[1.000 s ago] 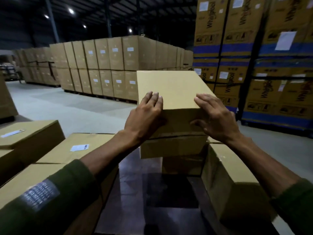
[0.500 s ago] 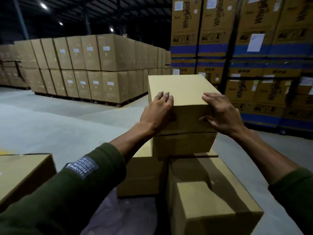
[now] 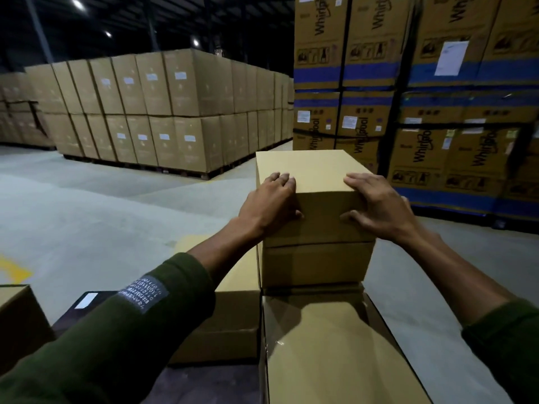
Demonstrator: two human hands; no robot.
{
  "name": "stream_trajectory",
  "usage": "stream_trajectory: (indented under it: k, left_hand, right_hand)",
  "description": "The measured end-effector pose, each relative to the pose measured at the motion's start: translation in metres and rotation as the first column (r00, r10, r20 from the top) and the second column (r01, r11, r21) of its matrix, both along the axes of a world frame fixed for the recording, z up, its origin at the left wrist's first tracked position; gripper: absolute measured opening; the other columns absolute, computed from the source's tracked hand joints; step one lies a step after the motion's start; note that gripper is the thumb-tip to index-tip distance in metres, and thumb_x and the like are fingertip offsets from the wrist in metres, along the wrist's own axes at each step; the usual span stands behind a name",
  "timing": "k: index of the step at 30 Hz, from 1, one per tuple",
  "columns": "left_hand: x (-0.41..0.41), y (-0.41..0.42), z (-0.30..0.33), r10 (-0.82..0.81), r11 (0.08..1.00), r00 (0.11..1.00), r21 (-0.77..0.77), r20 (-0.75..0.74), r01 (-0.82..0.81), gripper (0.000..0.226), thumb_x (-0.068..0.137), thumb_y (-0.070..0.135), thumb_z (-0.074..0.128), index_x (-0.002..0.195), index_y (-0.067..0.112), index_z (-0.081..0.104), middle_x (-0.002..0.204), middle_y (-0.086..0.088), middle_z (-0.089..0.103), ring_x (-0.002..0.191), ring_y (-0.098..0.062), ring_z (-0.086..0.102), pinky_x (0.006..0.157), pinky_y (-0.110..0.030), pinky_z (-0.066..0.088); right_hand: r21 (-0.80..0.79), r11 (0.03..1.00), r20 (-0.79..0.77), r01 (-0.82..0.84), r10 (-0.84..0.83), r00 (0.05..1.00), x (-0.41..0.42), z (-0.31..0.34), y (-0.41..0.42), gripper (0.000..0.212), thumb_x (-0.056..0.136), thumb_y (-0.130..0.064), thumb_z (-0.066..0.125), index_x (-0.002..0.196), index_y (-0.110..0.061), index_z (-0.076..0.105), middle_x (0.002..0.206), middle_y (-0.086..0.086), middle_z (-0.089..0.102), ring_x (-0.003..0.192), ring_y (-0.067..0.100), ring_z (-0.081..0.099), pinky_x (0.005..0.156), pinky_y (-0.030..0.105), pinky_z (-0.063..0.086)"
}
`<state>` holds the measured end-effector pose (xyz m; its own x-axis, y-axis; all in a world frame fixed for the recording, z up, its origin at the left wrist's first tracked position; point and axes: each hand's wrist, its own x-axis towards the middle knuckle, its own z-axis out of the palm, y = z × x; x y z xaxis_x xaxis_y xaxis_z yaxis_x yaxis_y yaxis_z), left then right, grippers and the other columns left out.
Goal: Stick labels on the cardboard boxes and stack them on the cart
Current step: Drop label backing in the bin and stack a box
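Bkgd, right: tall stacks of Whirlpool cartons (image 3: 379, 68) w/ blue bands, reaching past the frame top. Bkgd, left-ctr: palletised block of plain brown cartons (image 3: 163, 112), two tiers high, each w/ a small white label, standing on the grey concrete floor (image 3: 102, 214). Foreground: the cart deck (image 3: 204, 383) shows as a dark glossy surface at btm ctr, w/ cardboard boxes on it. A long box (image 3: 335, 360) lies at btm right, its top face toward the camera; a lower box (image 3: 233, 316) sits just left of it, touching. Behind these stands a two-high stack: the lower stack box (image 3: 315, 263) carries the top box (image 3: 315, 182), edges approx. flush. No label is visible on the top box faces in view. A further box corner (image 3: 17, 319) shows at far left, apart from the cart. The left hand (image 3: 268, 205) grips the top box's near-left corner: fingers lie over the top face, thumb presses the near face. The right hand (image 3: 376, 205) grips the near-right corner likewise, fingers spread on the top face, thumb on the near face. Both arms wear dark green sleeves; the left sleeve (image 3: 131, 330) bears a small grey printed patch (image 3: 144, 293), text not legible.
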<state>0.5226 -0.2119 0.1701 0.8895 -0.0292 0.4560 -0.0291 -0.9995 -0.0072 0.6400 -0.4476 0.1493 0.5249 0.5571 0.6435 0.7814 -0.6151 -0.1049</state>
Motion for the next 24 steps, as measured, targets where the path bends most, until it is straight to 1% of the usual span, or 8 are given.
stream_trajectory:
  k: [5, 10, 13, 16, 18, 20, 22, 24]
  left_hand:
    - [0.010, -0.002, -0.006, -0.017, 1.000, 1.000, -0.012, -0.006, 0.017, 0.075, 0.087, 0.044, 0.070, 0.145, 0.006, 0.041, 0.151, -0.015, 0.041, 0.144, -0.031, 0.030, 0.111, -0.046, 0.037]
    - [0.015, 0.000, -0.003, -0.016, 1.000, 1.000, -0.013, -0.027, 0.015, 0.073, 0.086, 0.046, 0.070, 0.141, 0.006, 0.044, 0.148, -0.015, 0.045, 0.140, -0.030, 0.035, 0.109, -0.044, 0.039]
    - [0.018, 0.001, -0.001, -0.012, 1.000, 0.999, -0.003, -0.053, 0.012, 0.077, 0.085, 0.047, 0.069, 0.144, 0.007, 0.040, 0.152, -0.014, 0.039, 0.143, -0.030, 0.029, 0.110, -0.046, 0.036]
    - [0.020, 0.002, 0.000, -0.018, 1.000, 0.998, 0.017, -0.066, 0.019, 0.081, 0.086, 0.049, 0.068, 0.147, 0.008, 0.036, 0.156, -0.014, 0.033, 0.146, -0.031, 0.023, 0.112, -0.048, 0.035]
    - [0.021, 0.003, 0.000, -0.017, 0.999, 0.998, 0.034, -0.067, 0.019, 0.082, 0.085, 0.051, 0.068, 0.147, 0.009, 0.036, 0.156, -0.013, 0.033, 0.147, -0.031, 0.023, 0.111, -0.049, 0.038]
    - [0.022, 0.003, 0.000, 0.002, 0.998, 0.998, 0.064, -0.069, 0.002, 0.084, 0.086, 0.055, 0.065, 0.149, 0.010, 0.033, 0.158, -0.012, 0.030, 0.147, -0.030, 0.021, 0.108, -0.052, 0.042]
    - [0.022, 0.002, 0.000, 0.035, 0.995, 0.997, 0.100, -0.066, -0.028, 0.086, 0.088, 0.060, 0.059, 0.152, 0.013, 0.026, 0.161, -0.011, 0.022, 0.149, -0.030, 0.015, 0.108, -0.055, 0.041]
    - [0.020, 0.001, -0.001, 0.062, 0.990, 0.997, 0.132, -0.033, -0.058, 0.088, 0.089, 0.066, 0.050, 0.154, 0.014, 0.020, 0.164, -0.010, 0.015, 0.151, -0.030, 0.010, 0.112, -0.060, 0.033]
  right_hand:
    - [-0.006, 1.000, -0.046, 0.009, -0.009, 0.999, 0.002, -0.006, 0.000, 0.080, 0.078, -0.036, 0.081, 0.147, -0.017, 0.044, 0.151, 0.004, 0.045, 0.142, 0.025, 0.034, 0.106, 0.055, 0.038]
    - [-0.015, 1.000, -0.098, 0.003, -0.005, 0.995, 0.004, -0.001, 0.003, 0.081, 0.079, -0.038, 0.080, 0.148, -0.019, 0.042, 0.153, 0.003, 0.042, 0.143, 0.023, 0.030, 0.104, 0.057, 0.038]
    - [-0.033, 0.999, -0.124, 0.002, -0.006, 0.992, 0.009, 0.001, 0.004, 0.083, 0.079, -0.039, 0.080, 0.149, -0.020, 0.040, 0.154, 0.002, 0.040, 0.143, 0.021, 0.028, 0.105, 0.056, 0.037]
    - [-0.032, 0.999, -0.133, 0.002, -0.007, 0.991, 0.014, -0.002, 0.004, 0.085, 0.078, -0.041, 0.079, 0.149, -0.022, 0.038, 0.154, 0.002, 0.039, 0.144, 0.021, 0.028, 0.104, 0.059, 0.038]
    - [-0.038, 0.999, -0.138, 0.000, -0.005, 0.990, 0.018, -0.004, 0.003, 0.086, 0.077, -0.043, 0.079, 0.149, -0.022, 0.037, 0.154, 0.002, 0.039, 0.144, 0.022, 0.028, 0.106, 0.061, 0.039]
    - [-0.058, 0.998, -0.157, -0.015, 0.006, 0.988, 0.021, -0.002, 0.001, 0.088, 0.077, -0.045, 0.079, 0.150, -0.022, 0.036, 0.155, 0.003, 0.038, 0.144, 0.023, 0.027, 0.109, 0.062, 0.037]
    - [-0.092, 0.995, -0.184, -0.024, 0.007, 0.983, 0.021, 0.000, 0.001, 0.090, 0.077, -0.054, 0.075, 0.151, -0.023, 0.034, 0.156, 0.004, 0.035, 0.145, 0.024, 0.024, 0.112, 0.062, 0.032]
    - [-0.113, 0.993, -0.154, 0.018, -0.035, 0.988, 0.019, 0.002, 0.003, 0.091, 0.079, -0.072, 0.060, 0.152, -0.026, 0.030, 0.158, 0.004, 0.032, 0.145, 0.025, 0.023, 0.112, 0.066, 0.028]
